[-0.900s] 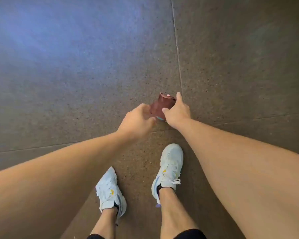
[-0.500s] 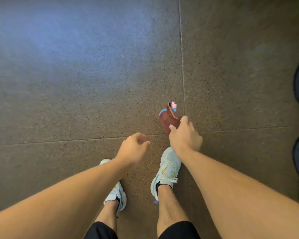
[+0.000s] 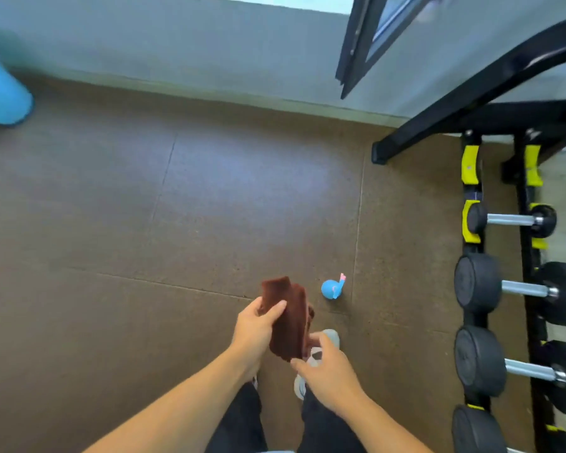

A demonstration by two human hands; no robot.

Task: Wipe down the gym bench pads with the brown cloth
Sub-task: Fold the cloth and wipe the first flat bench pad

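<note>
The brown cloth (image 3: 288, 322) hangs folded in front of me above the brown gym floor. My left hand (image 3: 255, 328) grips its upper left part, thumb laid across the fabric. My right hand (image 3: 327, 371) pinches the cloth's lower edge between thumb and fingers. No bench pad is in view.
A small blue spray bottle (image 3: 331, 287) with a pink trigger lies on the floor just right of the cloth. A black and yellow dumbbell rack (image 3: 504, 289) with several dumbbells fills the right side. A blue cylinder (image 3: 0, 93) stands far left by the wall.
I have risen from a crouch. The cloth came up off the floor, now held by both hands, and the blue bottle stays on the floor. The wall and rack came into view.
</note>
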